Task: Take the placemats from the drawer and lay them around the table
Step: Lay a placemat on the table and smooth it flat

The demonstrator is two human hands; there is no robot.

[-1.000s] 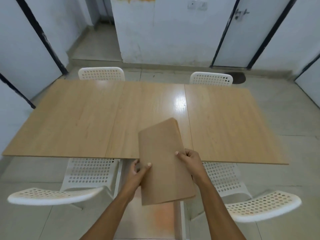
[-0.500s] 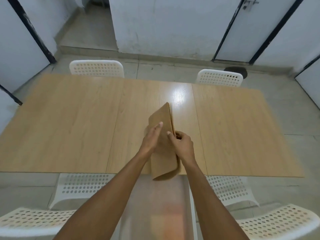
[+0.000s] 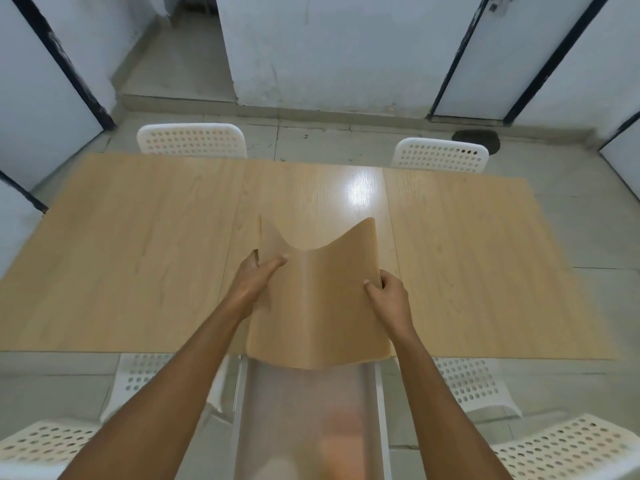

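While held, placemats [image 3: 318,303] between left hand [image 3: 258,275], right hand [image 3: 386,296]

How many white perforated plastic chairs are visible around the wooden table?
4: far left, far right, near left, near right. The table may hide others.

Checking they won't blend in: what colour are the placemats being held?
Tan, close to the wooden table; the placemats show best in the head view.

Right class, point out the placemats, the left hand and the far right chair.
placemats [image 3: 325,306]: head view, middle of the top mat's bent face.
left hand [image 3: 258,277]: head view, back of the hand.
far right chair [image 3: 440,155]: head view, middle of its perforated backrest.
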